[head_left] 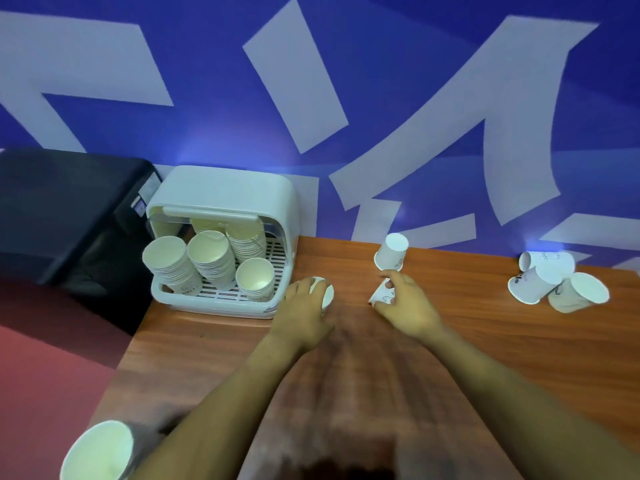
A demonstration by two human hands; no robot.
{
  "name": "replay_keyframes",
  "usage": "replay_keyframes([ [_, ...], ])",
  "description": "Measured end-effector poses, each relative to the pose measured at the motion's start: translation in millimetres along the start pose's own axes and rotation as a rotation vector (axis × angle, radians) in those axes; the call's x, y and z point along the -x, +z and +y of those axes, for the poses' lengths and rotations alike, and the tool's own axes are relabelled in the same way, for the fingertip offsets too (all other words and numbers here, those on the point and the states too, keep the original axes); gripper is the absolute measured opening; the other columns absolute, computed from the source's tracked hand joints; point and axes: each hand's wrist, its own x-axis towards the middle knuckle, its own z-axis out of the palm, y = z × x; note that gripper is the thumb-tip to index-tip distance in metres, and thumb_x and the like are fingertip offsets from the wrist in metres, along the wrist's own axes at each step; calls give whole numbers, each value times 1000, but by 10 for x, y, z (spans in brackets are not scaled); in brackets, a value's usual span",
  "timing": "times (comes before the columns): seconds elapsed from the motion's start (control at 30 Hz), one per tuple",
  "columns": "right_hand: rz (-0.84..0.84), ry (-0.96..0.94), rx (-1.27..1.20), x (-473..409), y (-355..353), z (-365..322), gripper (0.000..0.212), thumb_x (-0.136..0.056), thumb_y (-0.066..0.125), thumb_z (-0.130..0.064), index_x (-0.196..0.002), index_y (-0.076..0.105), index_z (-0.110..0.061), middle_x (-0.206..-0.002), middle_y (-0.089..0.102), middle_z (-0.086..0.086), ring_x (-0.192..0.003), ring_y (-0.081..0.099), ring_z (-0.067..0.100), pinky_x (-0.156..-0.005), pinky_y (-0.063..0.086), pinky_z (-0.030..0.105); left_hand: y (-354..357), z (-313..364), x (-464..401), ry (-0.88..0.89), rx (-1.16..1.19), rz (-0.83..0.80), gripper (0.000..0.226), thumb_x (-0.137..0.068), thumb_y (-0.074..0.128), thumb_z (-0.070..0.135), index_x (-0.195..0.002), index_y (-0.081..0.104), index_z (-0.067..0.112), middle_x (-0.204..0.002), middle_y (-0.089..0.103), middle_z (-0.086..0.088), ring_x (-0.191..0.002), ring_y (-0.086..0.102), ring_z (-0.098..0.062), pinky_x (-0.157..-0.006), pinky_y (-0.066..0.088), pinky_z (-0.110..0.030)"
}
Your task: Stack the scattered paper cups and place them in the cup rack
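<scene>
Left hand (304,306) seemingly grips a cup (327,294); right hand (403,303) pinches another cup (381,294).

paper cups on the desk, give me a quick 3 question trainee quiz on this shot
1. True or false: the cup rack already holds stacks of cups.
2. Which hand grips a cup lying next to the upside-down cup? A left hand B right hand
3. Fill in: the pile of three cups lies on the table's far ____ side.

Key: 1 true; 2 B; 3 right
</scene>
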Motion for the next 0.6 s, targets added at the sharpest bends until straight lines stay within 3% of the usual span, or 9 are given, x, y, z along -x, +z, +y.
replay_keyframes([
  [0.2,-75,10,96,-168,-136,315,67,-81,66,-31,-139,34,-27,-134,39,2,-126,40,24,-100,38,37,158,59,-368,-56,-132,-96,75,-80,66,31,-144,28,26,-155,18,-9,-143,16,-30,-112,26,-45],
  [0.43,-112,7,236,-435,-131,550,81,-77,69,-44,-144,25,-33,-145,31,-3,-132,33,26,-106,30,39,407,40,-715,-103,-278,-161,84,-80,68,24,-148,18,27,-158,7,-13,-146,8,-30,-116,19,-43],
  [0.6,-123,-4,226,-629,-18,681,82,-77,68,-47,-145,25,-32,-146,32,-4,-132,33,24,-107,29,39,488,-39,-912,-133,-396,-193,77,-85,57,24,-149,15,29,-158,12,-12,-146,10,-30,-117,16,-47],
])
